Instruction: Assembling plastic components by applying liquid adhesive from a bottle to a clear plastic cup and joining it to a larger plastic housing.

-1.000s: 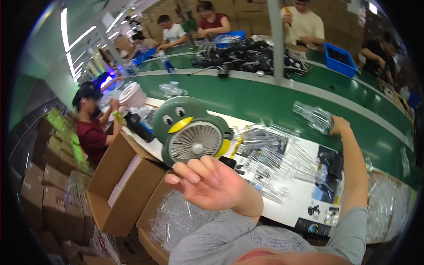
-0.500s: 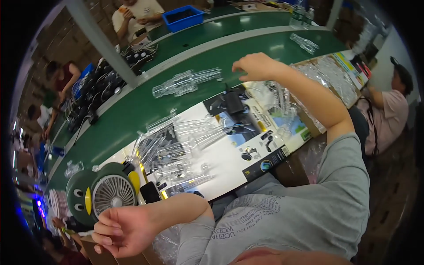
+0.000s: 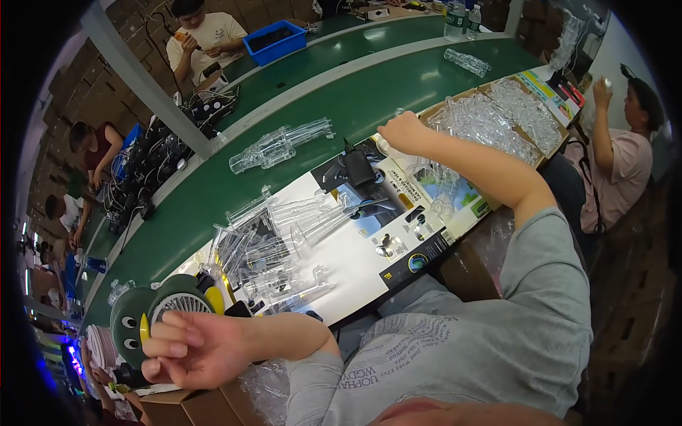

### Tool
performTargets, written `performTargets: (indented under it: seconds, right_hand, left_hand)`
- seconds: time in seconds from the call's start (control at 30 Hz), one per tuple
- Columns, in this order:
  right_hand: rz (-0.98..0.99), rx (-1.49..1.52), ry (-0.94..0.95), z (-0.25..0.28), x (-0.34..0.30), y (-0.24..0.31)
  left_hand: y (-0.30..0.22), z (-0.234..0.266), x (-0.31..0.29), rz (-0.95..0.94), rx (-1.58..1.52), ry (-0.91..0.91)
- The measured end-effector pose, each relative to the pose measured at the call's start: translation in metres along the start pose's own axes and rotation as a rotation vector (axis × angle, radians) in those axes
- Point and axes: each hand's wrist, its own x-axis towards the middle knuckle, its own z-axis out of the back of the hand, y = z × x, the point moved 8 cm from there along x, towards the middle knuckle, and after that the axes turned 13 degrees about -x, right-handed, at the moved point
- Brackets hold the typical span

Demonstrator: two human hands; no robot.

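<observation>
At the lower left, my left hand [image 3: 195, 348] is raised in front of a green fan [image 3: 181, 299] with a bird's face, its fingers curled in and nothing visible in them. My right hand [image 3: 403, 133] is closed at the far edge of the printed cardboard sheet [image 3: 352, 287], beside loose clear plastic parts [image 3: 446, 192]. What its fingers hold, if anything, is hidden. More clear plastic tubes [image 3: 266, 245] lie piled on the left half of the sheet. A black block-shaped piece [image 3: 359, 167] rests on the sheet, left of my right hand.
Clear tubular pieces [image 3: 280, 145] lie on the green table [image 3: 192, 202]. At the right, a cardboard tray [image 3: 543, 153] holds many clear parts. Bottles [image 3: 455, 21], a blue bin [image 3: 275, 44] and a metal post [image 3: 145, 78] stand farther back. Several people sit around.
My right hand has come down toward the sheet's far edge and its fingers have closed. My left hand has risen slightly, covering more of the fan. The view has shifted a little.
</observation>
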Motion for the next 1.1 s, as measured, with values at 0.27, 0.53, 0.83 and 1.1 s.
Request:
performTargets:
  seconds: [0.27,0.53,0.83,1.1]
  right_hand:
    - [-0.09,0.435,-0.341,0.126,-0.028,-0.023]
    - [0.399,1.628,-0.212,0.207,-0.062,0.036]
    - [0.257,1.424,-0.193,0.135,-0.021,0.031]
    - [0.558,-0.142,-0.484,0.039,-0.009,0.077]
  left_hand:
    - [0.095,-0.023,-0.042,0.667,0.805,0.609]
    - [0.134,-0.05,-0.081,0.706,0.867,0.907]
    - [0.136,-0.013,-0.067,0.8,0.916,0.768]
    - [0.112,-0.006,-0.041,0.714,0.94,0.643]
